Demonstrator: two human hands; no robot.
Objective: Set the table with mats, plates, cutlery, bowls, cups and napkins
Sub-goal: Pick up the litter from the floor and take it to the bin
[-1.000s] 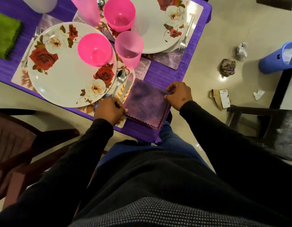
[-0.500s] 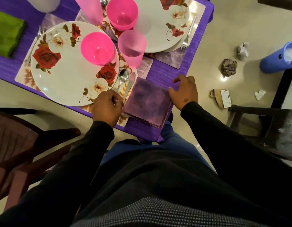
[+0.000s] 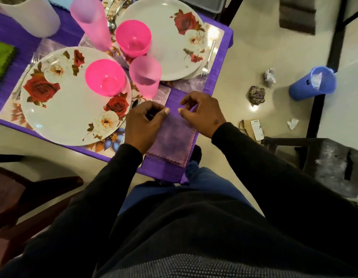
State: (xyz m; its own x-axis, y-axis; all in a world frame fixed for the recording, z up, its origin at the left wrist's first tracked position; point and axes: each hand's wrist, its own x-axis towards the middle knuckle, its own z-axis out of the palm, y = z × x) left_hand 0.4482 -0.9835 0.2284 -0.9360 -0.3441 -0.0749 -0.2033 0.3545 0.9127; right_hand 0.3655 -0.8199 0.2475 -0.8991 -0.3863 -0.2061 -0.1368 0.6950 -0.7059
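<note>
A purple-clothed counter (image 3: 216,81) stands over a pale tiled floor. The folded purple scallop-edged cloth napkin (image 3: 172,139) lies at its near corner, under both hands: left hand (image 3: 145,123) fingers curled over its left edge, right hand (image 3: 202,113) fingers pinching its far edge.

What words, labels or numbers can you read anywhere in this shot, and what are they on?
None can be read.
White card pack on the floor: has dark print, too small and blurred to read.
Blue bin: a small dark mark on its side, not legible.
Plates, pink cups, purple napkin: flower patterns or plain colour only, no text.
</note>
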